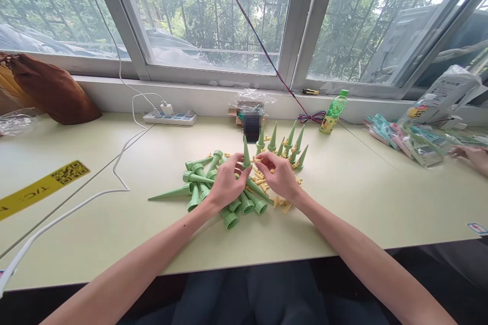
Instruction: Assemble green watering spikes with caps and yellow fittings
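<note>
- As the head view is looked into, a green spike [246,155] is seen held upright above the desk [358,198], its long axis close to vertical and its tip up, its wider base pinched between the thumb and fingers of the left hand [225,181].
- A small yellow piece [255,159] is pinched at the fingertips of the right hand [281,176], just to the right of the spike's base; the spike is thus placed between the two hands, gripped by the left and closely faced by the right.
- Loose spikes [202,178] are heaped around and to the left of the left hand, pointed in many directions, while loose yellow pieces [260,181] are scattered beneath and beside the right hand; beyond it, standing spikes [274,137] are grouped, several with yellow bits at their sides.
- The spike's lower end is hidden by the left fingers, and whether it is touched by the yellow piece cannot be told.
- The heap is partly covered by the left hand and wrist; a dark object [252,127] behind is blurred into blocks, and another person's hand [470,156] is cut off at the right edge.
</note>
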Tool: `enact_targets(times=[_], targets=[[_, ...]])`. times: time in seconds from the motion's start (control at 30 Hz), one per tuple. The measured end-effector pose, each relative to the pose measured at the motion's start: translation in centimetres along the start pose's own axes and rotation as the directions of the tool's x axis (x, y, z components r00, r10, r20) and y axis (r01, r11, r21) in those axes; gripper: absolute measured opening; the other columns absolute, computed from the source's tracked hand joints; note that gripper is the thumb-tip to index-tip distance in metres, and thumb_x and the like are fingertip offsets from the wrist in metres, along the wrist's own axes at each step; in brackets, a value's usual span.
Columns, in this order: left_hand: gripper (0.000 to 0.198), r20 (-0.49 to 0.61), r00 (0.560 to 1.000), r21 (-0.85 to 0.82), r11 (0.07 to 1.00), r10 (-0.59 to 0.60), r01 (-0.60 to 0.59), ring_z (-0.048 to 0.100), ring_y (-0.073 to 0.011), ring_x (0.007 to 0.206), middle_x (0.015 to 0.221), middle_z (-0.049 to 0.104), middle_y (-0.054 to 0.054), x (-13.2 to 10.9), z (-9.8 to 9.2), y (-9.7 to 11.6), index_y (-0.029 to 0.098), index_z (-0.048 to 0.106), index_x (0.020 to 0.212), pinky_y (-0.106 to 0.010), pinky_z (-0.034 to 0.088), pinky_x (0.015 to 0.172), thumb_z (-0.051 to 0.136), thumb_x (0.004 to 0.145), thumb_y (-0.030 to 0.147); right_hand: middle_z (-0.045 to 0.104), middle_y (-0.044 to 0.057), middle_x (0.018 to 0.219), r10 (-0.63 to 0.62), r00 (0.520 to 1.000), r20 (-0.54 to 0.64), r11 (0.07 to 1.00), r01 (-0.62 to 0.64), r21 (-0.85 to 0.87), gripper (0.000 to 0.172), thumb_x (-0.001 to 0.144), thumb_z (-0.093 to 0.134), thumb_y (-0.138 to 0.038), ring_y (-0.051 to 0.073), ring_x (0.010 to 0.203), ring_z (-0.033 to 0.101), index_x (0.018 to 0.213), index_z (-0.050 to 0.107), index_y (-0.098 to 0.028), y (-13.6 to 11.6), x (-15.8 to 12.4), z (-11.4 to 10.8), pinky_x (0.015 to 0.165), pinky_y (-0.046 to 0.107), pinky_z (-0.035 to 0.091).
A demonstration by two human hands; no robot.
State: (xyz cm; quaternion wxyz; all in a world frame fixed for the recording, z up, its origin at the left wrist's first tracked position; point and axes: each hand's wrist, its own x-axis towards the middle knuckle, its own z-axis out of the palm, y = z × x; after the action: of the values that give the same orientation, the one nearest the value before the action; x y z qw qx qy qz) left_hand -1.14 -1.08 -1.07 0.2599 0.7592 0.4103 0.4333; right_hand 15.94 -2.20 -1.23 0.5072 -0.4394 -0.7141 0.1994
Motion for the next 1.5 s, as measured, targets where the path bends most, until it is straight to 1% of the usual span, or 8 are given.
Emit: enact_targets(times=[0.2, 0.43, 0.63, 0.77, 1.0, 1.17, 1.4, 1.5], targets=[[0.024, 0.012, 1.0, 0.015, 1.0, 0.014, -0.015, 0.066, -0.0164, 0.079, 0.105, 0.068, -0.005, -0.08, 0.06, -0.05, 0.021, 0.059, 0.11, -0.028, 0.053, 0.064, 0.059, 0.088, 0.031, 0.053, -0.002, 0.061, 0.015, 1.0, 0.01, 0.999, -0.015, -0.046, 0.025, 0.095, 0.05, -0.035, 0.011, 0.054, 0.046, 0.08, 0.059, -0.017, 0.06, 0.02, -0.05, 0.054, 0.025, 0.036], [0.024, 0.018, 0.999, 0.019, 0.999, 0.041, -0.041, 0.065, -0.0163, 0.079, 0.106, 0.068, -0.005, -0.08, 0.06, 0.02, 0.021, 0.06, 0.112, -0.031, 0.055, 0.071, 0.058, 0.089, 0.03, 0.042, -0.004, 0.053, 0.042, 0.999, 0.0, 0.995, -0.042, -0.091, 0.04, 0.097, 0.047, -0.04, 0.009, 0.049, 0.035, 0.062, 0.045, -0.019, 0.14, 0.1, -0.04, 0.049, 0.025, 0.028], [0.023, 0.004, 0.999, 0.026, 0.998, 0.05, -0.05, 0.065, -0.0164, 0.079, 0.104, 0.068, -0.005, -0.06, -0.06, 0.1, 0.021, 0.061, 0.111, -0.029, 0.055, 0.069, 0.058, 0.089, 0.029, 0.056, -0.002, 0.063, 0.051, 0.998, 0.037, 0.996, -0.048, -0.078, 0.022, 0.093, 0.053, -0.038, 0.011, 0.054, 0.047, 0.09, 0.059, -0.018, -0.14, 0.06, -0.16, 0.054, 0.024, 0.037], [0.021, -0.002, 0.999, 0.045, 0.998, 0.053, -0.053, 0.065, -0.0167, 0.08, 0.105, 0.068, -0.005, -0.04, -0.05, -0.01, 0.021, 0.061, 0.108, -0.03, 0.055, 0.072, 0.059, 0.089, 0.029, 0.055, -0.002, 0.064, 0.035, 0.998, 0.055, 0.996, -0.03, -0.087, 0.022, 0.094, 0.052, -0.036, 0.011, 0.054, 0.045, 0.083, 0.058, -0.018, -0.13, 0.03, -0.19, 0.054, 0.024, 0.036], [0.023, 0.015, 0.997, 0.037, 0.997, 0.071, -0.071, 0.066, -0.0172, 0.082, 0.105, 0.068, -0.005, -0.07, -0.09, -0.11, 0.022, 0.061, 0.11, -0.032, 0.056, 0.075, 0.058, 0.089, 0.03, 0.043, -0.004, 0.055, 0.033, 0.998, 0.062, 0.995, -0.027, -0.098, 0.039, 0.097, 0.046, -0.043, 0.01, 0.051, 0.035, 0.067, 0.051, -0.018, 0.41, 0.04, -0.11, 0.051, 0.025, 0.029], [0.023, 0.014, 0.997, 0.024, 0.997, 0.072, -0.072, 0.065, -0.0175, 0.081, 0.104, 0.069, -0.005, -0.06, -0.06, -0.04, 0.022, 0.061, 0.11, -0.033, 0.057, 0.074, 0.057, 0.089, 0.031, 0.04, -0.004, 0.052, 0.036, 0.997, 0.062, 0.994, -0.03, -0.106, 0.047, 0.098, 0.042, -0.048, 0.01, 0.05, 0.034, 0.063, 0.05, -0.018, 0.61, 0.07, -0.04, 0.05, 0.025, 0.029], [0.025, -0.012, 0.998, 0.021, 0.998, 0.064, -0.064, 0.065, -0.0206, 0.091, 0.105, 0.068, -0.006, 0.02, -0.08, 0.11, 0.022, 0.061, 0.112, -0.036, 0.056, 0.079, 0.056, 0.09, 0.032, 0.056, 0.0, 0.068, 0.044, 0.998, 0.055, 0.998, -0.042, -0.054, 0.026, 0.092, 0.054, -0.044, 0.012, 0.057, 0.048, 0.087, 0.057, -0.019, 0.06, 0.05, -0.13, 0.054, 0.025, 0.037], [0.024, -0.009, 0.998, 0.023, 0.998, 0.064, -0.064, 0.065, -0.0197, 0.091, 0.105, 0.068, -0.006, 0.01, -0.07, 0.02, 0.022, 0.061, 0.112, -0.034, 0.056, 0.079, 0.056, 0.09, 0.031, 0.056, 0.0, 0.07, 0.037, 0.998, 0.057, 0.999, -0.035, -0.037, 0.024, 0.093, 0.053, -0.041, 0.012, 0.059, 0.048, 0.085, 0.056, -0.019, 0.07, 0.06, -0.16, 0.055, 0.025, 0.037]])
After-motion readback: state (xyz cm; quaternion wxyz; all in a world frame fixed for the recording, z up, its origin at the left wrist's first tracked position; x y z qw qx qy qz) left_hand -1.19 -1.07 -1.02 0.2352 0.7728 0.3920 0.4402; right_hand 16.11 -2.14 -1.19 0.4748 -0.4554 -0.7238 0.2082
